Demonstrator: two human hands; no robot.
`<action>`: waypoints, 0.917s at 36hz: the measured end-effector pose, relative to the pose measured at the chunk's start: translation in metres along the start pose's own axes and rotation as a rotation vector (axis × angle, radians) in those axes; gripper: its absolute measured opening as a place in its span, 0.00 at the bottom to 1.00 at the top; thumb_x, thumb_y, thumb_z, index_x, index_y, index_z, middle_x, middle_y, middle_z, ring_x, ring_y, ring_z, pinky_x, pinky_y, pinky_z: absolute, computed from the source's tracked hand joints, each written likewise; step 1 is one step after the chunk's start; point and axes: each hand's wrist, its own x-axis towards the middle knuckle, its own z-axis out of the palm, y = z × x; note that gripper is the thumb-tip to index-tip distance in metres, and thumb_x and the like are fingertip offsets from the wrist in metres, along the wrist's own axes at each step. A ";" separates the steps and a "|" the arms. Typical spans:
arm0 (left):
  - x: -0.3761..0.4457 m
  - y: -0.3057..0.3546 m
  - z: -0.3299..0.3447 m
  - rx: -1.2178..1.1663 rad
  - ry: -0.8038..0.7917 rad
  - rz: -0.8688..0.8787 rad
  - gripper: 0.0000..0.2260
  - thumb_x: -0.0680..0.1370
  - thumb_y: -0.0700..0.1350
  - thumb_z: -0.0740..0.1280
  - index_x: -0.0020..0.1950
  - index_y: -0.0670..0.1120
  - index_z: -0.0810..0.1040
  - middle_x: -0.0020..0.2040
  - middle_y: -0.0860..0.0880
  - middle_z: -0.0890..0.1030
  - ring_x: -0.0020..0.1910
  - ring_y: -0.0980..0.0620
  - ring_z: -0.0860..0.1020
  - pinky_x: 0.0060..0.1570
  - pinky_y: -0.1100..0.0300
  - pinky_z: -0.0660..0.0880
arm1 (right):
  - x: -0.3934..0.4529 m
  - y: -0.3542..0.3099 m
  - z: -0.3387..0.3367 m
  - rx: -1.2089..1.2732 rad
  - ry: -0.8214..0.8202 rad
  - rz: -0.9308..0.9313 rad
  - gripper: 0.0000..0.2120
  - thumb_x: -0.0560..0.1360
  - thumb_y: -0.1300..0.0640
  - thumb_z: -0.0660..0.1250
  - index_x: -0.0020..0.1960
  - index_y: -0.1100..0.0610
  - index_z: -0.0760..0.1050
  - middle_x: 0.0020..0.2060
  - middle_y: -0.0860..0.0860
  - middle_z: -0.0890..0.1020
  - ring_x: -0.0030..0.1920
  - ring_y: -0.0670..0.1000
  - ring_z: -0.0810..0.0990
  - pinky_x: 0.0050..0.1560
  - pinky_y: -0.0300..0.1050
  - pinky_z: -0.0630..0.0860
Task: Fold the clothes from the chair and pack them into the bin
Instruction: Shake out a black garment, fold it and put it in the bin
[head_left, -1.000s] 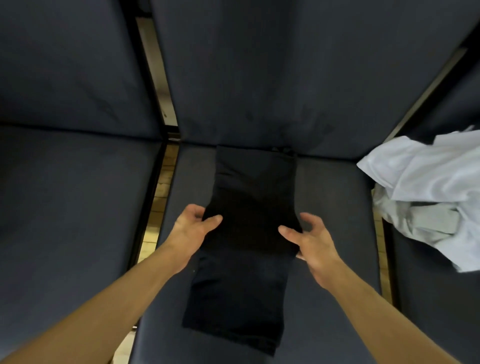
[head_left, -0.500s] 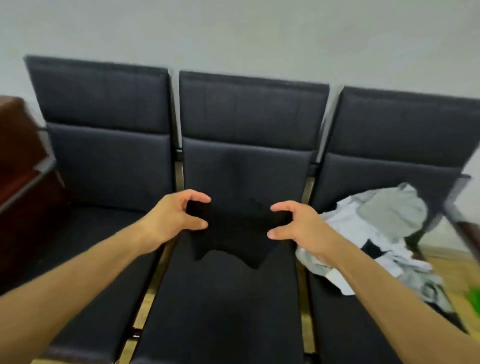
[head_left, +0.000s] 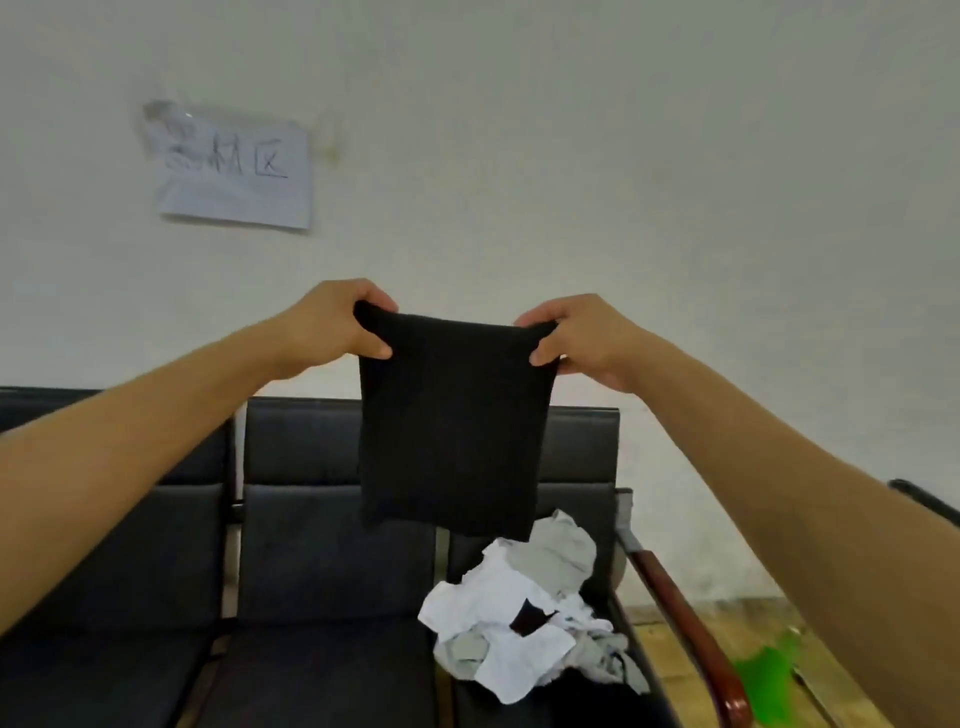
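A folded black garment (head_left: 451, 426) hangs in the air in front of the wall, above the row of dark chairs (head_left: 311, 571). My left hand (head_left: 332, 325) pinches its top left corner and my right hand (head_left: 582, 338) pinches its top right corner. On the right-hand seat lies a heap of white and grey clothes (head_left: 524, 618) with a dark piece showing in it. At the lower right, on the floor, a blurred green thing (head_left: 769, 686) shows; I cannot tell whether it is the bin.
The right chair has a reddish wooden armrest (head_left: 691, 634). A paper sign (head_left: 234, 171) with handwriting is taped to the pale wall. Wooden floor (head_left: 727, 623) shows to the right of the chairs.
Both hands took the black garment off the middle seat, folded it in half and raised it to chest height. The view has tilted up toward the wall.
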 end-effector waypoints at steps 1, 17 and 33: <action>0.001 0.012 -0.003 0.004 -0.001 0.022 0.16 0.71 0.33 0.72 0.55 0.46 0.75 0.49 0.50 0.78 0.46 0.56 0.75 0.40 0.67 0.70 | -0.004 -0.008 -0.009 -0.021 0.014 -0.013 0.17 0.71 0.76 0.63 0.54 0.61 0.78 0.49 0.54 0.80 0.52 0.53 0.78 0.47 0.42 0.79; 0.076 0.203 0.047 -0.027 -0.108 0.330 0.14 0.70 0.31 0.72 0.52 0.43 0.76 0.46 0.48 0.77 0.41 0.54 0.76 0.34 0.67 0.70 | -0.097 -0.051 -0.164 -0.395 0.558 0.070 0.16 0.69 0.75 0.67 0.56 0.66 0.78 0.49 0.59 0.80 0.53 0.60 0.79 0.57 0.53 0.77; 0.115 0.280 0.197 -0.196 -0.527 0.651 0.08 0.73 0.38 0.71 0.50 0.45 0.75 0.47 0.47 0.78 0.44 0.52 0.80 0.36 0.66 0.76 | -0.189 0.022 -0.225 -0.380 0.902 0.404 0.13 0.68 0.75 0.67 0.49 0.62 0.79 0.37 0.52 0.78 0.46 0.55 0.78 0.50 0.46 0.78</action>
